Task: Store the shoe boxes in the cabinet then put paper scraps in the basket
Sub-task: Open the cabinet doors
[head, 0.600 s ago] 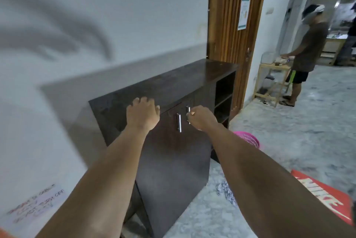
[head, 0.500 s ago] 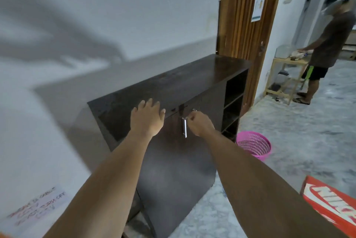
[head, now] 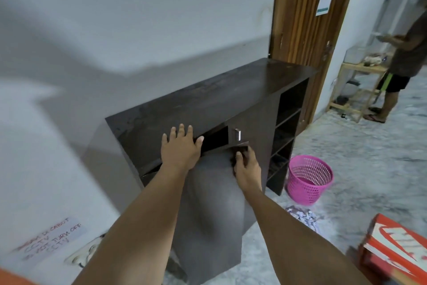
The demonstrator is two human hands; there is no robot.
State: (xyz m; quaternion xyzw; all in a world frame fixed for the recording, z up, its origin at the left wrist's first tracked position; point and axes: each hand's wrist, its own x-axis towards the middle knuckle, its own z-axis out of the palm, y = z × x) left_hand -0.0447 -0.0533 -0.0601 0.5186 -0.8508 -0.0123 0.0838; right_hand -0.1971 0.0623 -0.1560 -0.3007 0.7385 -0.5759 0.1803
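Cabinet [head: 208, 100] door [head: 215, 204] opening: right hand [head: 246, 169] gripping its top edge, left hand [head: 181, 148] bracing flat, fingers spread; best swinging fully wide for boxes.

One cabinet [head: 208, 104], basket [head: 309, 179], seemingly one shoebox [head: 392, 252]

Dark cabinet [head: 208, 100], pink basket [head: 309, 178], orange box [head: 392, 252].
The cabinet is a very dark brown with a faint wood grain, its handle [head: 238, 135] a bright silver. Right of the cabinet, the basket is hot pink, its wall a mesh of small holes. Below the basket lie paper scraps [head: 302, 216], white with dark print. Further right, the shoe box is orange-red with a white logo. The floor [head: 360, 153] is mottled grey-white, the door [head: 300, 19] behind the cabinet striped brown wood.
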